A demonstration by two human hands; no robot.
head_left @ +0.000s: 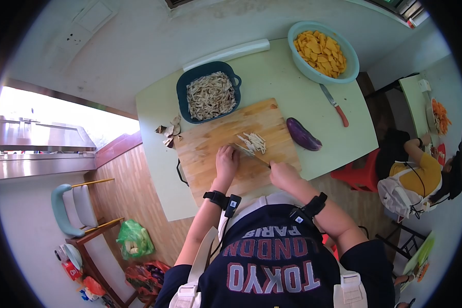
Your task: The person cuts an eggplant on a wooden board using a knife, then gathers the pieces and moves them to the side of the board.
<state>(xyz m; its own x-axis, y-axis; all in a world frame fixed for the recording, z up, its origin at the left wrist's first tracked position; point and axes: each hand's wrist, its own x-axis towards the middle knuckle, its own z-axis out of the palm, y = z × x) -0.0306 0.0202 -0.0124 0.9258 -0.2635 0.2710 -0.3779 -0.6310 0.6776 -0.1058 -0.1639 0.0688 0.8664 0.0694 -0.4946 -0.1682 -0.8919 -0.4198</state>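
Note:
My right hand [285, 175] is closed round the handle of a kitchen knife [255, 158], whose blade lies across the wooden cutting board [210, 146]. Beside the blade's tip, my left hand [227, 162] presses down with curled fingers; what they hold is mostly hidden. Pale cut strips [254, 142] lie in a small pile just beyond the blade. Past the board's right edge rests a whole purple eggplant [304, 135]. Behind the board, a dark blue basin [181, 97] holds a heap of similar strips with darker edges.
A light blue bowl [352, 64] of orange slices stands at the far right, near a red-handled knife [335, 106]. Scraps [170, 132] lie left of the board. Another person [413, 174] works at a side table. Bags [135, 239] sit on the floor at left.

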